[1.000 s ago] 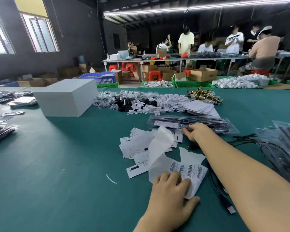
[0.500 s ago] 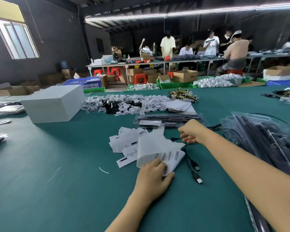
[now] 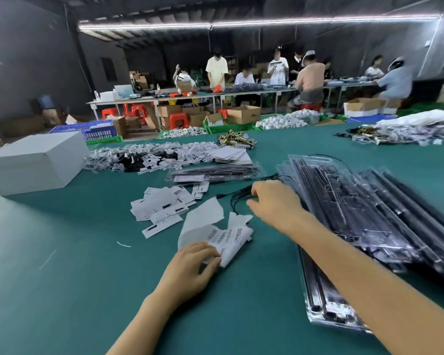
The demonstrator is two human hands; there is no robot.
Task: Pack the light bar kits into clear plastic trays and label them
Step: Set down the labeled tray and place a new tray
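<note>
One packed clear tray (image 3: 214, 173) lies crosswise on the green desk (image 3: 62, 278), long axis left-right, black bars inside. The stack of trays (image 3: 369, 213) at right runs near-to-far (too blurry to count). Left hand (image 3: 190, 269) holds down the curled label sheet (image 3: 215, 231), its grip pinching the sheet's edge. Right hand (image 3: 273, 202) has its grip curled on the black cable (image 3: 237, 194).
</note>
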